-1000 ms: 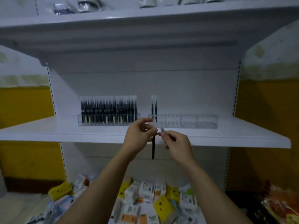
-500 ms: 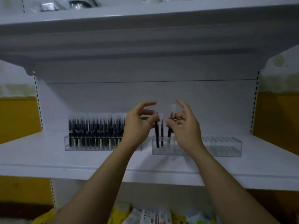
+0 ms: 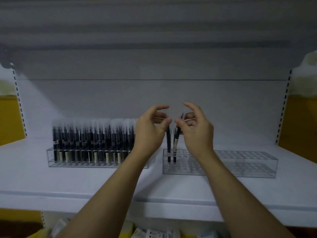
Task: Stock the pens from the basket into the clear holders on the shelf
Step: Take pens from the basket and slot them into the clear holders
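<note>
Pens, black barrels with clear caps. Three are at the hands and the rest are racked.

- Left hand: thumb tip meets the curled middle fingers, pinching the top of the upright pen. The index finger is raised and apart. This pen stands in a hole at the near-left corner of the right holder.
- Right hand: thumb and fingers pinch the upper barrel of the tilted pen. The index finger is lifted clear. The pen's cap leans right and its labelled lower end sits at the holder's top plate. Whether it has entered a hole cannot be told.
- Third pen: stands upright just beside the upright pen, with no hand on it.
- Left holder: clear, packed with the racked pens. Its right end is hidden behind the left wrist.
- Shelf: white. It bears both holders side by side, a little apart.
- Boxes: a blurred strip of them lies below the shelf edge.

Change from half a second ago: both pinches are unchanged, at the same corner of the right holder. The view has closed in, so the shelf fills more of the frame and the boxes show less. A second ago both hands were in front of the shelf edge, with a pen hanging below it.
</note>
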{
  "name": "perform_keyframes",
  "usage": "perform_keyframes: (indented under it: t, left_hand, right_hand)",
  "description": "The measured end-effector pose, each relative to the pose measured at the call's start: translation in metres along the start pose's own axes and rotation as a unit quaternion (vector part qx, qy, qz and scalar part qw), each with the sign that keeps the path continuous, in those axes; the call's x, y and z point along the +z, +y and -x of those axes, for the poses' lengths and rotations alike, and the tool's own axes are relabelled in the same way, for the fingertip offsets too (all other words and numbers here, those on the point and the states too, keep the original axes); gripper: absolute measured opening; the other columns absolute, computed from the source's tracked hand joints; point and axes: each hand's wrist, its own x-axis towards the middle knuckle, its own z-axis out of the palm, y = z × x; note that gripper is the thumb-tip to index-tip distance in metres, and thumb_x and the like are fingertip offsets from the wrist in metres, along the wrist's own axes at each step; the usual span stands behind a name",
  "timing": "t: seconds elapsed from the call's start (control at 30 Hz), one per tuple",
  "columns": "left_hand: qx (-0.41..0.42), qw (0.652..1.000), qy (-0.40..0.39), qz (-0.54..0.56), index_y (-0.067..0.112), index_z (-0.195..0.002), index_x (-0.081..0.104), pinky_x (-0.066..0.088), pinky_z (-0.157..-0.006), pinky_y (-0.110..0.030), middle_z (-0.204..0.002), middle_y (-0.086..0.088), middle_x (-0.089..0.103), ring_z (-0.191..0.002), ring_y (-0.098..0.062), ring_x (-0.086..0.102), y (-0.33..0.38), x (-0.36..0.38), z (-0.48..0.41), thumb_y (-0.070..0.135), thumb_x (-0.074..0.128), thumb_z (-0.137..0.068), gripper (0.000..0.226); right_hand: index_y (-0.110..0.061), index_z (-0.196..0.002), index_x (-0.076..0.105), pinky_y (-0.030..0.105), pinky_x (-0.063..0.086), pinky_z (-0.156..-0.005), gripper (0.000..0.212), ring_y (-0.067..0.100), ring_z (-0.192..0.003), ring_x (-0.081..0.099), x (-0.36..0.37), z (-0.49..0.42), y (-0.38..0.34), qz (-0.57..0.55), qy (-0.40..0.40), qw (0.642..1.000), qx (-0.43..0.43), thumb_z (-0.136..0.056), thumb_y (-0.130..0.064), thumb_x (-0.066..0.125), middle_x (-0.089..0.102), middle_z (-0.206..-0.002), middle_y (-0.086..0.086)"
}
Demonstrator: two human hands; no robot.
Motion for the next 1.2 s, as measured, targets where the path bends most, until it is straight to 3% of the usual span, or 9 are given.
perform_keyframes:
  t: [0.2,0.33,0.47,0.57,0.67,0.73,0.87,1.07,1.2]
  left_hand:
    - [-0.029,0.996,-0.055,-0.064,0.032,-0.107,0.063,0.048,-0.065,-0.007,-0.084,0.011,0.066,-0.077,0.005,0.062,-0.015,0.005,0.013,0.020,0.071,-0.085,0.026]
    - [-0.023,0.996,-0.042,-0.077,0.030,-0.108,0.063,0.048,-0.066,-0.006,-0.086,0.014,0.062,-0.077,0.005,0.060,-0.017,0.005,0.016,0.019,0.071,-0.085,0.026]
    - [-0.033,0.994,-0.061,-0.084,0.029,-0.114,0.061,0.043,-0.065,-0.001,-0.085,0.010,0.062,-0.075,0.004,0.059,-0.015,0.003,0.018,0.016,0.068,-0.088,0.030]
    - [-0.036,0.993,-0.074,-0.090,0.027,-0.119,0.060,0.043,-0.063,0.000,-0.087,0.008,0.063,-0.077,0.002,0.059,-0.013,0.001,0.019,0.016,0.066,-0.089,0.032]
    - [-0.034,0.987,-0.098,-0.120,0.031,-0.132,0.054,0.044,-0.065,-0.002,-0.100,0.009,0.064,-0.083,0.002,0.060,-0.009,-0.003,0.022,0.016,0.065,-0.090,0.045]
    - [-0.028,0.982,-0.110,-0.152,0.035,-0.141,0.042,0.046,-0.080,-0.012,-0.112,0.010,0.061,-0.094,-0.001,0.057,-0.007,-0.007,0.028,0.018,0.065,-0.090,0.058]
    - [0.007,0.976,-0.082,-0.202,0.032,-0.136,0.048,0.046,-0.099,-0.035,-0.125,0.006,0.055,-0.114,-0.013,0.051,-0.003,-0.020,0.052,0.025,0.064,-0.090,0.050]
    - [0.060,0.958,-0.079,-0.268,0.025,-0.124,0.058,0.040,-0.091,-0.025,-0.124,0.004,0.055,-0.113,-0.016,0.049,0.005,-0.041,0.115,0.027,0.064,-0.090,0.035]
    - [0.078,0.948,-0.043,-0.307,0.019,-0.111,0.064,0.039,-0.084,-0.026,-0.111,0.000,0.058,-0.103,-0.021,0.052,-0.003,-0.061,0.175,0.029,0.064,-0.088,0.025]
  right_hand:
    - [-0.026,-0.124,0.059,0.016,0.054,-0.062,0.044,0.005,-0.069,0.062,-0.006,0.001,0.005,0.037,-0.020,0.999,0.019,-0.084,-0.015,0.073,0.056,-0.079,-0.013]
    - [-0.032,-0.129,0.055,0.024,0.055,-0.068,0.040,0.007,-0.074,0.062,-0.004,0.011,0.010,0.149,-0.122,0.981,0.030,-0.091,-0.025,0.065,0.061,-0.090,-0.009]
    - [-0.043,-0.145,0.031,0.024,0.050,-0.065,0.059,0.011,-0.075,0.060,-0.014,0.021,0.006,0.235,-0.199,0.951,0.043,-0.096,-0.018,0.051,0.063,-0.089,-0.006]
    - [-0.046,-0.149,0.019,0.033,0.055,-0.073,0.068,0.015,-0.077,0.062,-0.019,0.022,-0.004,0.253,-0.245,0.934,0.053,-0.096,-0.016,0.050,0.065,-0.088,-0.002]
    - [-0.045,-0.151,0.003,0.036,0.055,-0.081,0.080,0.019,-0.086,0.063,-0.020,0.023,-0.014,0.262,-0.266,0.926,0.056,-0.095,-0.018,0.054,0.066,-0.105,0.002]
    - [-0.045,-0.151,-0.002,0.034,0.052,-0.087,0.087,0.019,-0.099,0.061,-0.023,0.026,-0.018,0.262,-0.258,0.928,0.055,-0.094,-0.020,0.058,0.058,-0.122,0.002]
    - [-0.043,-0.150,0.011,0.035,0.049,-0.094,0.080,0.016,-0.111,0.054,-0.032,0.040,-0.028,0.277,-0.230,0.932,0.043,-0.092,-0.026,0.062,0.049,-0.132,-0.003]
    - [-0.036,-0.145,0.034,0.016,0.034,-0.093,0.060,0.007,-0.118,0.046,-0.040,0.100,-0.050,0.244,-0.227,0.943,-0.013,-0.092,-0.027,0.061,0.044,-0.133,-0.011]
    - [-0.029,-0.125,0.055,0.022,0.041,-0.095,0.038,0.008,-0.114,0.048,-0.036,0.159,-0.056,0.215,-0.211,0.953,-0.035,-0.088,-0.028,0.065,0.048,-0.123,-0.011]
